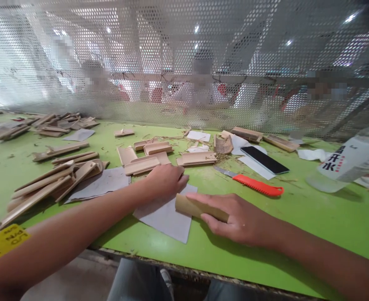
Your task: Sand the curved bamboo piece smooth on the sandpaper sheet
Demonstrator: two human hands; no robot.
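My right hand [226, 215] grips a curved bamboo piece [189, 205], its outer side up, over the right edge of a pale paper sheet [168, 219]. Beyond it, my left hand [167, 179] rests at the top of that sheet with its fingers curled; whatever it may hold is hidden. Just past my left hand lie several cut bamboo pieces [142, 165]. A knife with an orange handle [258, 185] lies to the right, its blade pointing left.
A phone [264, 159] lies on paper behind the knife. At the right stands a tilted plastic bottle [344, 161]. Stacked bamboo pieces [46, 188] are at the left. A perforated screen [178, 54] borders the green table [250, 259], with people behind it.
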